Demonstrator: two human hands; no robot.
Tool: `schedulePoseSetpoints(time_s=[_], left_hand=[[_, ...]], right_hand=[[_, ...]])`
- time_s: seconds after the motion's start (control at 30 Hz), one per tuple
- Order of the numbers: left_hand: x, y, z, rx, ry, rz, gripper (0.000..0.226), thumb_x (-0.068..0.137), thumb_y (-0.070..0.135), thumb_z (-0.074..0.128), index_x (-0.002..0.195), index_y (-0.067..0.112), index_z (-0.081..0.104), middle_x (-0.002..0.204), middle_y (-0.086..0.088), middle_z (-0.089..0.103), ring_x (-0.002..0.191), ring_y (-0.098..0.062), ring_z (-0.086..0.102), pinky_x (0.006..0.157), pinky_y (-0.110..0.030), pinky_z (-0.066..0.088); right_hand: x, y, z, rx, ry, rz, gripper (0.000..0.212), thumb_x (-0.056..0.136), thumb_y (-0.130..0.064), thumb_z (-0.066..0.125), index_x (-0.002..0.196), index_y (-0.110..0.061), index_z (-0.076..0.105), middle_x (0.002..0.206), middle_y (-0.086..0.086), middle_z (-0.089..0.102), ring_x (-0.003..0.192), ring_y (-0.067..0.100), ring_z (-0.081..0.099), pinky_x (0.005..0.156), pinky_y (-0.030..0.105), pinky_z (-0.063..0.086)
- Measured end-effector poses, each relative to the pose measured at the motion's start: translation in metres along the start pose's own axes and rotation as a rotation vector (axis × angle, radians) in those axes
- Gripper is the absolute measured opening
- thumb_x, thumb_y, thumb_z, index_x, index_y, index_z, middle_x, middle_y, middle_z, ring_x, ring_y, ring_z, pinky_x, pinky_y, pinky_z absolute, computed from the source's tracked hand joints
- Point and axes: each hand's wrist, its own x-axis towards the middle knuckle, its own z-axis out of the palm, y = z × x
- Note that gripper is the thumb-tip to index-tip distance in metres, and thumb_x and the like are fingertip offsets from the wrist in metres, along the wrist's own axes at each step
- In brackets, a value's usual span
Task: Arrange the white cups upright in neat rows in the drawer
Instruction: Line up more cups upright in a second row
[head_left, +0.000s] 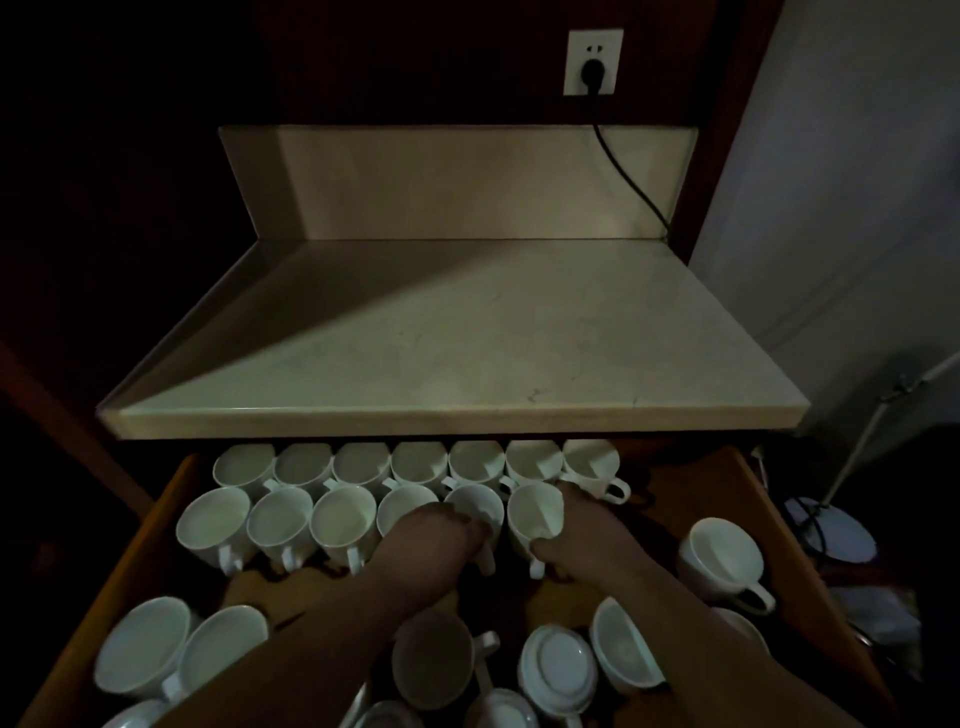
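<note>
While the drawer (769, 499) stands open below a pale counter (457, 332), this is seen from the head camera:
Rows: two lines of upright white cups (358, 462) are set at the back edge.
Left hand (441, 535): closed on the fifth cup (480, 501) of the second row.
Right hand (582, 535): clamped on the sixth cup (535, 512).
Open room: bare wood is left right of the rows.
Front: loose cups (558, 670) are crowded there, one upside down.

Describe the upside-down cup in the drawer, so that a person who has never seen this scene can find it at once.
Start from the open wooden drawer under the pale countertop and look at its near edge, below the right hand. Among the loose cups there, the upside-down cup lies just right of centre. It alone shows its flat ringed base; its neighbours show their open mouths.
</note>
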Motion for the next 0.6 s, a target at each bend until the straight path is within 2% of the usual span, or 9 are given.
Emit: schedulePoseSetpoints(time_s=[0.07, 0.13, 0.2, 0.3, 0.4, 0.5, 0.53, 0.6], left_hand=[[0.002, -0.002, 0.004, -0.017, 0.013, -0.009, 0.022, 0.09, 0.034, 0.056, 0.108, 0.03, 0.069, 0.104, 0.001, 0.073, 0.096, -0.02, 0.068, 0.074, -0.03, 0.048], [0.003, -0.005, 0.008, -0.036, 0.021, -0.018, 0.02, 0.09, 0.037, 0.056, 0.104, 0.033, 0.069, 0.101, 0.004, 0.074, 0.092, -0.017, 0.069, 0.072, -0.029, 0.05], [0.004, -0.004, 0.01, -0.092, 0.042, -0.032, 0.024, 0.087, 0.035, 0.052, 0.102, 0.031, 0.071, 0.1, 0.005, 0.075, 0.09, -0.015, 0.069, 0.074, -0.03, 0.053], [0.009, 0.01, 0.004, -0.193, 0.212, -0.045, 0.029, 0.09, 0.035, 0.046, 0.106, 0.025, 0.068, 0.103, 0.003, 0.07, 0.094, -0.018, 0.065, 0.077, -0.034, 0.051], [0.02, 0.04, -0.007, -0.336, 0.321, -0.055, 0.029, 0.094, 0.037, 0.053, 0.117, 0.026, 0.066, 0.108, 0.003, 0.067, 0.099, -0.016, 0.061, 0.082, -0.034, 0.05], [0.035, 0.073, -0.012, -0.472, 0.263, -0.072, 0.029, 0.095, 0.039, 0.057, 0.12, 0.028, 0.066, 0.113, 0.007, 0.065, 0.103, -0.011, 0.061, 0.086, -0.032, 0.05], [0.04, 0.083, -0.01, -0.488, 0.238, -0.059, 0.028, 0.095, 0.039, 0.057, 0.12, 0.029, 0.065, 0.113, 0.009, 0.065, 0.102, -0.01, 0.06, 0.086, -0.032, 0.051], [0.047, 0.097, -0.003, -0.456, 0.195, -0.012, 0.027, 0.094, 0.042, 0.055, 0.117, 0.033, 0.065, 0.112, 0.011, 0.064, 0.099, -0.006, 0.06, 0.083, -0.033, 0.053]], right_hand=[[-0.001, -0.002, 0.001, 0.026, 0.013, -0.003, 0.083, 0.063, -0.047, 0.074, 0.139, -0.029, 0.046, 0.112, -0.003, 0.069, 0.088, 0.015, 0.072, 0.062, 0.03, 0.059], [-0.004, -0.002, 0.002, 0.055, 0.009, -0.015, 0.081, 0.064, -0.047, 0.075, 0.138, -0.03, 0.046, 0.109, -0.003, 0.071, 0.084, 0.015, 0.073, 0.061, 0.03, 0.06], [-0.012, -0.002, -0.005, 0.07, 0.022, -0.044, 0.068, 0.069, -0.044, 0.077, 0.131, -0.033, 0.052, 0.104, -0.006, 0.071, 0.084, 0.011, 0.072, 0.064, 0.03, 0.062], [-0.025, 0.006, -0.026, -0.015, 0.052, -0.117, 0.032, 0.084, -0.035, 0.075, 0.113, -0.031, 0.061, 0.101, -0.016, 0.067, 0.095, 0.006, 0.067, 0.079, 0.029, 0.058], [-0.034, 0.036, -0.06, -0.1, 0.123, -0.039, 0.015, 0.09, -0.041, 0.068, 0.101, -0.034, 0.06, 0.099, -0.017, 0.061, 0.099, 0.01, 0.066, 0.077, 0.028, 0.052], [-0.046, 0.065, -0.093, -0.079, 0.208, 0.028, 0.035, 0.082, -0.066, 0.068, 0.1, -0.037, 0.066, 0.101, -0.02, 0.067, 0.095, 0.003, 0.064, 0.082, 0.032, 0.054], [-0.051, 0.074, -0.102, -0.118, 0.223, 0.036, 0.039, 0.08, -0.068, 0.067, 0.105, -0.039, 0.064, 0.109, -0.018, 0.067, 0.104, 0.007, 0.062, 0.089, 0.035, 0.053], [-0.053, 0.091, -0.11, -0.281, 0.216, 0.121, 0.059, 0.081, -0.066, 0.063, 0.127, -0.031, 0.057, 0.135, -0.002, 0.058, 0.127, 0.022, 0.052, 0.104, 0.042, 0.048]])
